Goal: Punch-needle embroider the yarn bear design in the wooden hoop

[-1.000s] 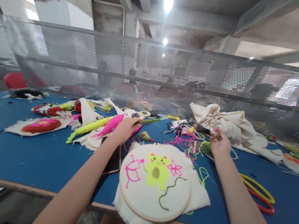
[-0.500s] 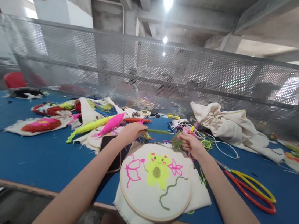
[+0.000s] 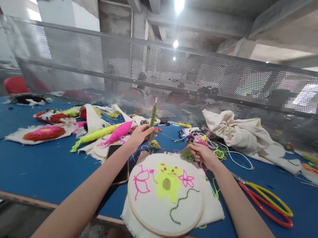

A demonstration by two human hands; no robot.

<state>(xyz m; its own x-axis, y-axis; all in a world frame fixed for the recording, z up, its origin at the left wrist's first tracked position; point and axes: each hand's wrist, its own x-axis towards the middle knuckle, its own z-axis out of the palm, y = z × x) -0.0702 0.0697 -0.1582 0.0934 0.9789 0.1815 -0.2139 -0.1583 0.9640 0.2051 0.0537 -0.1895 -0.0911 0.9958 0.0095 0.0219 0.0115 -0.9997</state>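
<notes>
My left hand [image 3: 138, 133] is closed round the lower end of a stick wound with dark green yarn [image 3: 153, 115], which stands upright above the table. My right hand [image 3: 201, 153] pinches a tuft of the same green yarn [image 3: 187, 154] just behind an embroidery hoop [image 3: 165, 194]. The hoop lies at the table's near edge on cream cloth, with a yellow bear, pink shapes and a green line stitched on it. A thin strand runs between the stick and the tuft.
A dark phone [image 3: 120, 169] lies left of the hoop. Red-and-yellow scissors [image 3: 266, 198] lie to the right. Pink and yellow yarn sticks [image 3: 106, 131], embroidered pieces [image 3: 43, 132], tangled threads [image 3: 216, 150] and a bundled cream cloth [image 3: 248, 137] cover the blue table [image 3: 37, 165]. A perforated metal screen [image 3: 165, 76] stands behind.
My right hand came left from the thread tangle to the hoop's far edge and took the green tuft. My left hand lifted the green stick from lying flat to upright.
</notes>
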